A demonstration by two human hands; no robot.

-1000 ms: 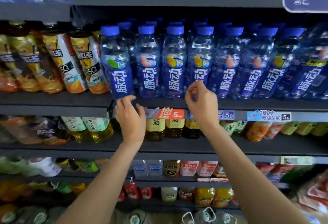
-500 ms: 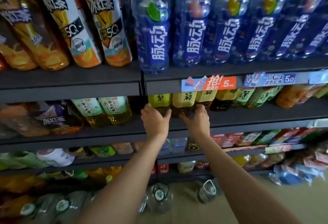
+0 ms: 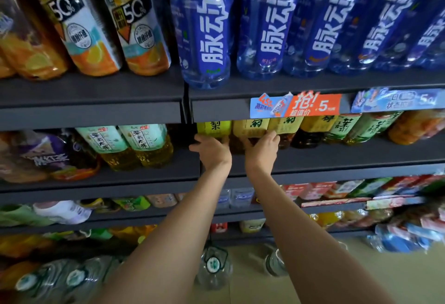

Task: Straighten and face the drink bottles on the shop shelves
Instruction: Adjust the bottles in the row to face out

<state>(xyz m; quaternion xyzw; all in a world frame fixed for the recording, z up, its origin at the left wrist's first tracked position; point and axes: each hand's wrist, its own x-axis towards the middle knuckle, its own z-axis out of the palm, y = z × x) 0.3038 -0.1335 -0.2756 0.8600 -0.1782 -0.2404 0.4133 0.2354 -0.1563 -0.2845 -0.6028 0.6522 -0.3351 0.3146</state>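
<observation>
At frame centre I have my left hand curled round the yellow-labelled bottle and my right hand gripping its neighbour bottle. Both stand upright, just beyond my fingers, on the middle shelf under the orange price tag.

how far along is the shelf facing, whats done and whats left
Looks done: the blue bottles on the upper shelf stand in a row, labels forward. In hand: the left hand and right hand are on the yellow-label bottles one shelf down. Left: the green-label bottles beside them and the lower shelves, too blurred to judge.
</observation>
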